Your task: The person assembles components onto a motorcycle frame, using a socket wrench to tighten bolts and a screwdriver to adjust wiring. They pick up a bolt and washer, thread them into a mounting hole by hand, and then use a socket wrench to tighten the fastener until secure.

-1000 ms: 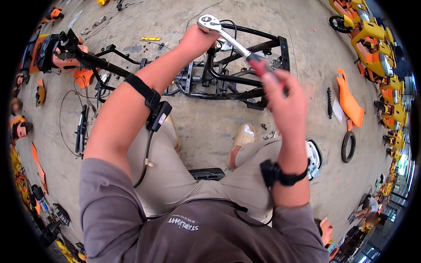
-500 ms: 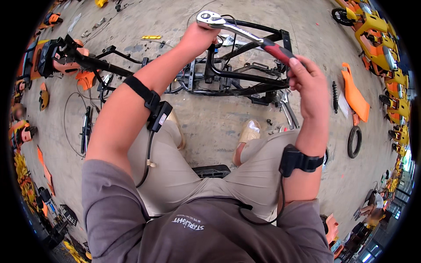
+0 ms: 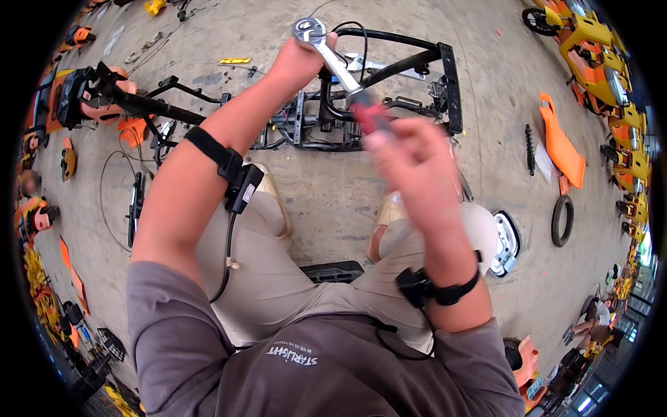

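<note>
A chrome ratchet wrench point(image 3: 340, 69) with a red and black handle lies over a black scooter frame point(image 3: 450, 90) on the floor before me. My left hand point(image 3: 297, 61) is closed at the underside of its round head, by the frame's upright tubes. The fingers there are partly hidden, and whatever sits below the head does not show. My right hand point(image 3: 417, 163), smeared by motion, has thumb and fingers around the end of the handle.
A yellow tool point(image 3: 235, 60) lies beyond the frame. To the right are a shock absorber point(image 3: 530, 149), an orange body panel point(image 3: 561, 149) and a small black tyre point(image 3: 562, 221). Yellow scooters point(image 3: 590, 62) line the right side. A white and black part point(image 3: 506, 243) rests beside my knee.
My right hand has swung the wrench handle left and toward me, turning it about the head. My left hand has shifted slightly left with the head.
</note>
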A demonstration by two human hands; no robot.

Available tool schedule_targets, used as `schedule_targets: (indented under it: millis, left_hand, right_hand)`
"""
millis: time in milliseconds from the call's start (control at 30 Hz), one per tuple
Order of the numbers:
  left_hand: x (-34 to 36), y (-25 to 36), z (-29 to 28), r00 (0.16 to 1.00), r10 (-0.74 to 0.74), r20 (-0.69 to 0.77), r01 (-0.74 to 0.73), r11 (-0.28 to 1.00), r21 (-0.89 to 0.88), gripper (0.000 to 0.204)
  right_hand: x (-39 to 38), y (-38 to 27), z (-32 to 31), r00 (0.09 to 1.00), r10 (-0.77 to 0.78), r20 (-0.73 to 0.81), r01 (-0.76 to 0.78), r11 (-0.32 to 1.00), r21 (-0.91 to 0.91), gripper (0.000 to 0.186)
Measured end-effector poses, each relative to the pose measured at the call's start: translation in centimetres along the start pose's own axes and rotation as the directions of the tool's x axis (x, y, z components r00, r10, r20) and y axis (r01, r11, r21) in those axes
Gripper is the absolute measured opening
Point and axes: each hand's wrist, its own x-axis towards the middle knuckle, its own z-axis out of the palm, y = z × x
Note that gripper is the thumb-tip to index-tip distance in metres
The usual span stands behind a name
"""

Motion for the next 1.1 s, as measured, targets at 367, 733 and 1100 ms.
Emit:
schedule_targets:
  millis: [367,733,1100]
  left_hand:
    - [-0.4,1.2,0.5,1.000,0.028,-0.012,-0.028,0.999,-0.033,0.030]
    - [-1.0,3.1,1.0,0.999,-0.038,-0.021,0.037,0.999,-0.030,0.038]
    - [-1.4,2.9,1.3,0.992,0.081,-0.095,-0.070,0.991,0.115,0.038]
  right_hand:
    - [1.9,-0.4,-2.4,0.964,-0.158,-0.215,0.164,0.986,0.008,0.030]
    - [1.0,-1.3,-2.1,0.968,-0.079,-0.239,0.099,0.993,0.071,0.038]
    - [-0.2,0.4,-1.3,0.992,-0.089,-0.092,0.074,0.985,-0.158,0.042]
